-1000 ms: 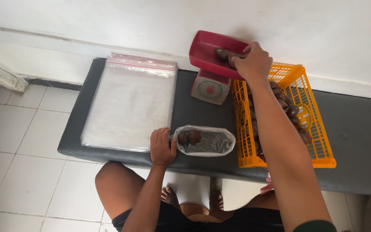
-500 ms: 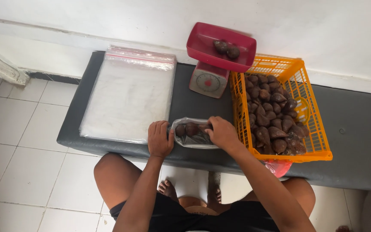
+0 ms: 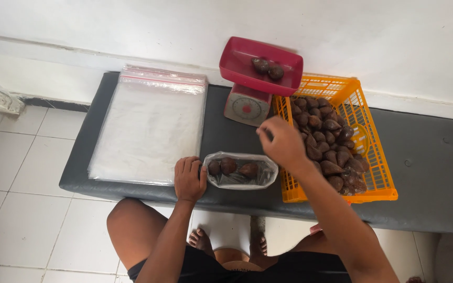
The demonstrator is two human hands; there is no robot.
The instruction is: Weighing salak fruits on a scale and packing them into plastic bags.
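Beyond our hands we see a white wall (image 3: 132,21); beneath them a grey padded bench (image 3: 436,173) stands on a white tiled floor (image 3: 22,209) in daylight.
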